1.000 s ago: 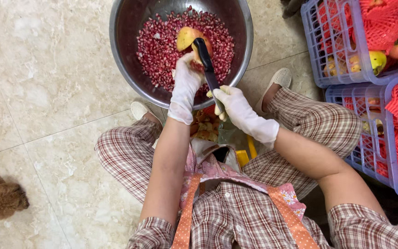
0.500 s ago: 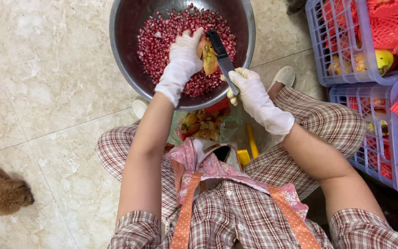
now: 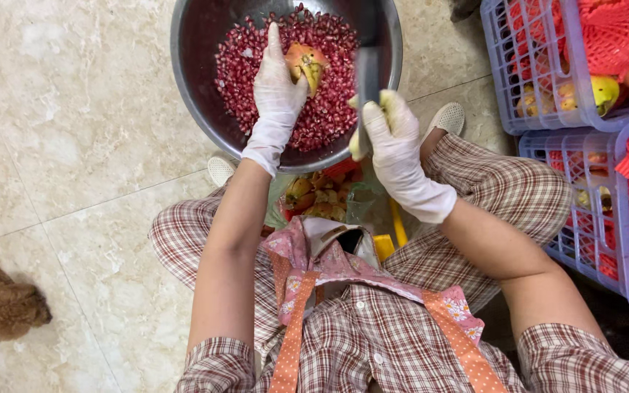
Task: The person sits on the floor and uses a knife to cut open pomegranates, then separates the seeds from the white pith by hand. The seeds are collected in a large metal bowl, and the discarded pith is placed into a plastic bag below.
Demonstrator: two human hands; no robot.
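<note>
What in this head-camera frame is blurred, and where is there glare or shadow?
Head view: the knife in the right hand is smeared by motion blur, its edges soft against the steel bowl; the left hand and pomegranate piece stay sharp. The glossy tile floor shows pale, soft glare. The bowl's inner wall is dark with shadow. Lighting is even and diffuse elsewhere.

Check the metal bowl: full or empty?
Partly full: red pomegranate seeds cover the metal bowl bottom; its upper walls show bare.
</note>
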